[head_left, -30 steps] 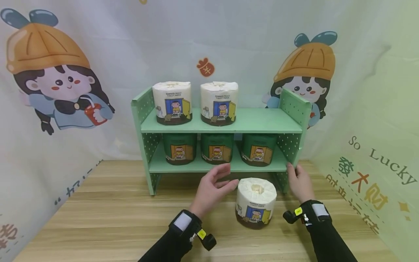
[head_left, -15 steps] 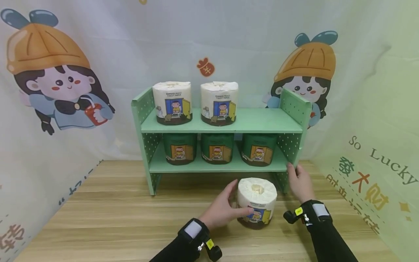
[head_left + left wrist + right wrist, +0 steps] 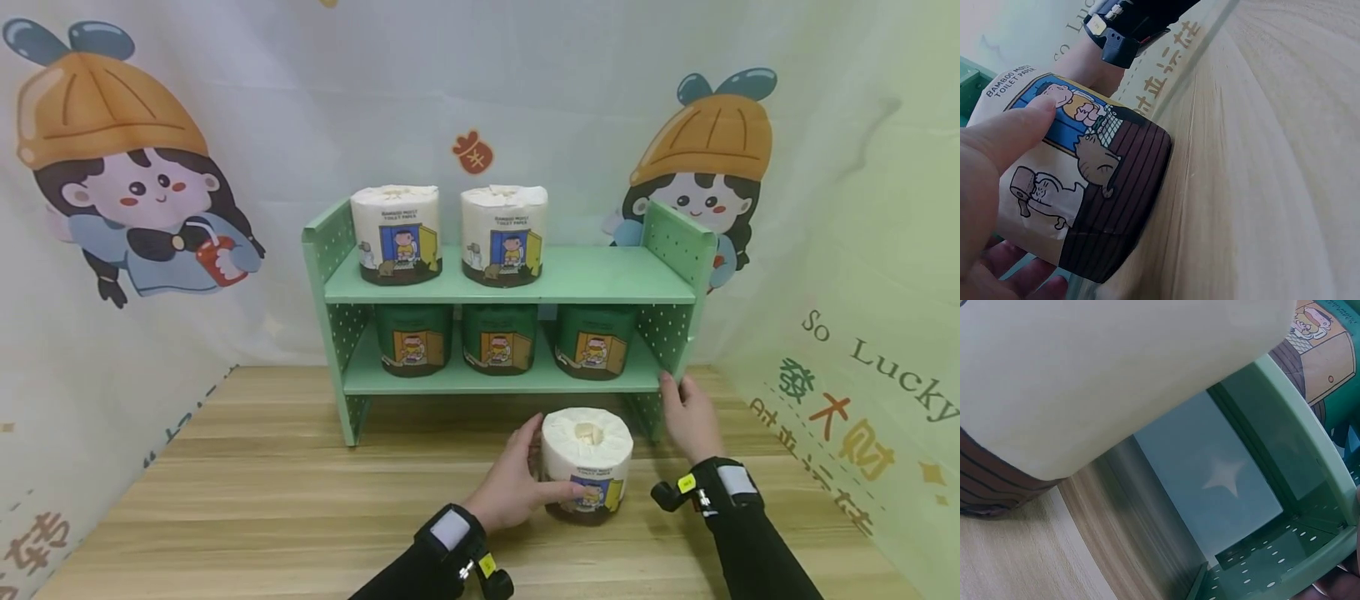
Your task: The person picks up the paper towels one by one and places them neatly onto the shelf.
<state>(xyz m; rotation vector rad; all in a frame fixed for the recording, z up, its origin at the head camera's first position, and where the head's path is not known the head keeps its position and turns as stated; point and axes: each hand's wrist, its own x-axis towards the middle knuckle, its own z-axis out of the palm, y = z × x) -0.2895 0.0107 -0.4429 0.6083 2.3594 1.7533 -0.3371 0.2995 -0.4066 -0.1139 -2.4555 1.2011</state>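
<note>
A white-wrapped toilet paper roll (image 3: pixel 588 446) with a brown lower band stands upright on the table, in front of the shelf's right half. My left hand (image 3: pixel 512 485) grips it from the left, thumb across the printed front. In the left wrist view, that thumb (image 3: pixel 1013 134) lies over the cartoon, while the other fingers go round the far side. My right hand (image 3: pixel 690 421) holds the lower right side panel of the green shelf (image 3: pixel 600 275); its fingertips (image 3: pixel 1338 584) show by the panel's edge in the right wrist view.
Two white rolls (image 3: pixel 397 237) stand on the upper board's left and middle. Three green-wrapped rolls (image 3: pixel 498 342) sit on the lower board. A wooden table (image 3: pixel 247 500) lies under everything, and a printed cloth backdrop (image 3: pixel 300 100) encloses the back and sides.
My left hand has come down and forward to the roll and now grips it, with the thumb across its front. The roll has barely shifted. My right hand stays on the shelf panel.
</note>
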